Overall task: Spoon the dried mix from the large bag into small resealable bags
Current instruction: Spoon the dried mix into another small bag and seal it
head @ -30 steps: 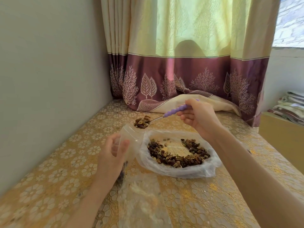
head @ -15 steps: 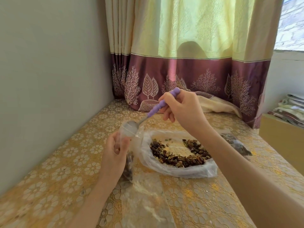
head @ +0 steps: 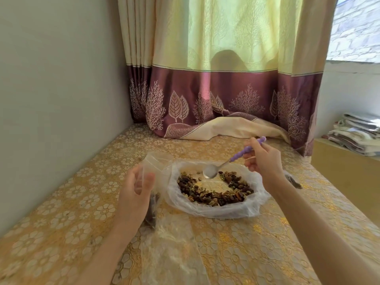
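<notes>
Where the gold floral tablecloth (head: pixel 61 204) meets the wall, the person works with both hands over the table. The right hand (head: pixel 264 159) pinches the purple handle of a spoon (head: pixel 228 160), thumb and curled fingers clamped round the ribbed grip, the handle's end sticking out above the knuckles. The metal bowl of the spoon looks empty and hangs below and to the left of those fingers, just over the dried mix (head: pixel 216 192). The mix, dark brown pieces with some pale green ones, lies in a ring inside the large bag (head: pixel 255 204), a clear plastic bag rolled down and spread wide on the cloth, under the right hand's fingertips and to the right of the left hand.

The left hand (head: pixel 134 192) grips the small resealable bag (head: pixel 152 167), fingers and thumb curled on its clear upper part; the bag's mouth stands open above the fingertips. Dark contents show low in this bag, below the thumb and partly hidden by the palm. The small bag touches the large bag's left rim.

More clear plastic bags (head: pixel 172 249) lie flat on the cloth nearer than the left wrist. A filled small bag (head: pixel 293 181) peeks out behind the right wrist, mostly hidden. Beyond the fingers hangs a yellow and maroon curtain (head: pixel 216 79); folded cloths (head: pixel 357 132) are stacked at far right.
</notes>
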`<state>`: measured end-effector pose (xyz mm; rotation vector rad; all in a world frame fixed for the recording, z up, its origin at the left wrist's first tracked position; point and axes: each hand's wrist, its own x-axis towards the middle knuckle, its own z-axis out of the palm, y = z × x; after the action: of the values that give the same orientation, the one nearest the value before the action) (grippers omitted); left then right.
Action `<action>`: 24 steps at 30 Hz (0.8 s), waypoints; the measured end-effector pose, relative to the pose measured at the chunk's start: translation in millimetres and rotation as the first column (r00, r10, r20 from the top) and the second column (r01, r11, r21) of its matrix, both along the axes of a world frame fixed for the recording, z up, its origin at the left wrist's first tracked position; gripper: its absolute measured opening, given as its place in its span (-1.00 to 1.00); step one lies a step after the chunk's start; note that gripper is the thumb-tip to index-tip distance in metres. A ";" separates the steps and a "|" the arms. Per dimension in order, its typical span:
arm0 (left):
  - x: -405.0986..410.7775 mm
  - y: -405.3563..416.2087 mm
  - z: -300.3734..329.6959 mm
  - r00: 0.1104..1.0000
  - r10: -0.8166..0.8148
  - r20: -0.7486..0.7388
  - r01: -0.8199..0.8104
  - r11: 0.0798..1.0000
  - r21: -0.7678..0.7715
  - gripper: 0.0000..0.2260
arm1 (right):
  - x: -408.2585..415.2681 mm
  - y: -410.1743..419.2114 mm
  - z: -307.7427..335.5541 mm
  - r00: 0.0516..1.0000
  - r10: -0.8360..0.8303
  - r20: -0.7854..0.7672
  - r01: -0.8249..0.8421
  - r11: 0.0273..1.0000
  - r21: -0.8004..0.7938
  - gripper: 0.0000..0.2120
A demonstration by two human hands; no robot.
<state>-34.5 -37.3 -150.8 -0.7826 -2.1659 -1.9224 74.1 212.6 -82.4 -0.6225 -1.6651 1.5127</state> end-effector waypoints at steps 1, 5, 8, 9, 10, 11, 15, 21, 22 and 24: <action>0.2 0.3 0.5 1.000 -0.002 0.000 0.002 1.000 0.002 -0.20 | 2.4 5.3 -7.2 1.000 -0.021 0.018 0.021 1.000 0.000 -0.70; -1.0 1.5 -0.7 1.000 -0.001 0.006 0.001 1.000 0.009 -0.16 | 10.3 24.7 -24.2 0.997 -0.067 0.029 0.067 0.998 0.001 -0.71; -2.1 1.5 -1.4 1.000 -0.004 -0.003 0.004 1.000 -0.001 -0.12 | 14.0 37.2 -27.2 0.994 -0.096 0.044 0.095 0.995 0.030 -0.70; -2.3 1.4 -1.5 1.000 -0.005 -0.002 0.005 1.000 -0.001 -0.12 | 14.8 40.4 -27.1 0.992 -0.111 0.067 0.107 0.993 0.056 -0.68; -2.3 1.1 -1.5 1.000 -0.006 -0.001 0.006 1.000 0.004 -0.12 | 15.4 43.0 -27.0 0.988 -0.126 0.093 0.118 0.989 0.085 -0.66; -2.3 0.9 -1.7 1.000 -0.006 0.000 0.006 1.000 0.007 -0.12 | 15.8 44.5 -26.6 0.984 -0.136 0.116 0.124 0.986 0.109 -0.65; -2.8 1.0 -2.9 1.000 0.000 -0.004 0.000 1.000 -0.010 -0.14 | 12.6 45.6 -25.9 0.982 -0.090 0.166 0.070 0.990 0.121 -0.65; -1.8 0.9 -1.8 1.000 -0.013 0.009 0.013 1.000 0.000 -0.10 | 6.6 39.7 -26.3 0.948 0.091 0.306 -0.076 0.995 -0.061 -0.62; -2.0 1.1 -2.2 1.000 -0.011 0.007 0.011 1.000 -0.003 -0.12 | 6.4 39.2 -27.6 0.949 0.107 0.297 -0.084 0.993 -0.088 -0.62; -2.6 1.5 -2.8 1.000 0.000 -0.007 0.000 1.000 -0.022 -0.16 | 6.8 38.6 -29.7 0.956 0.102 0.274 -0.070 0.990 -0.123 -0.65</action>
<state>-37.1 -35.8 -153.6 -0.7917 -2.1862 -1.8962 80.9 251.2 -112.2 -0.8676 -1.8476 1.6496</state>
